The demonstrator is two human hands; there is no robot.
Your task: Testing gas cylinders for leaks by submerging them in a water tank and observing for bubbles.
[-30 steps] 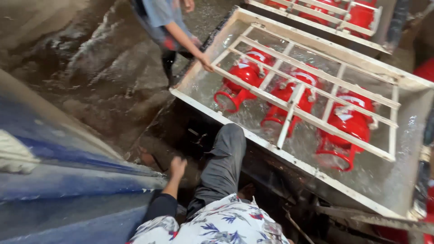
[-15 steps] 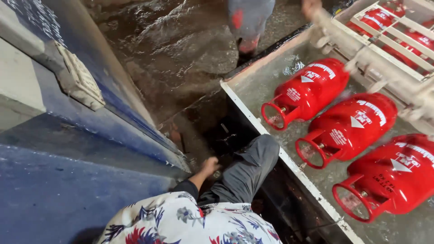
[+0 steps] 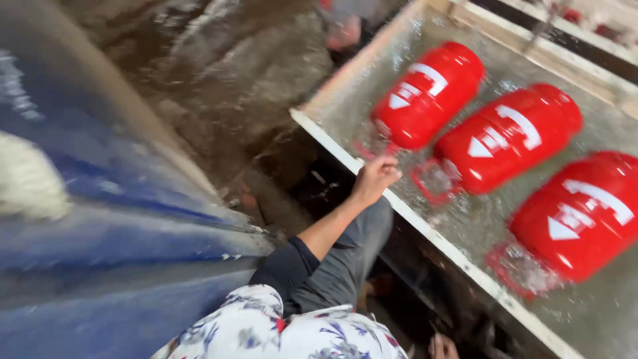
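Note:
Three red gas cylinders lie on their sides in a water-filled tank: one at the back (image 3: 428,93), one in the middle (image 3: 508,136), one nearest (image 3: 578,216). The tank's pale rim (image 3: 425,233) runs diagonally across the view. My left hand (image 3: 375,178) is raised beside that rim, close to the base ring of the back cylinder, with its fingers curled and nothing seen in them. My right hand (image 3: 442,346) only just shows at the bottom edge, low in the dark gap under the tank. My floral shirt (image 3: 292,332) and grey trouser leg (image 3: 345,259) fill the lower middle.
A blue, wet, slanted surface (image 3: 100,266) takes up the left side. Wet muddy ground (image 3: 226,86) lies between it and the tank. Another person's foot (image 3: 344,30) stands at the top by the tank's corner. A second pale frame (image 3: 565,33) crosses the top right.
My left hand has risen from low beside the blue surface up to the tank rim. The view has closed in on the cylinders, and the white grid frame over them is out of sight.

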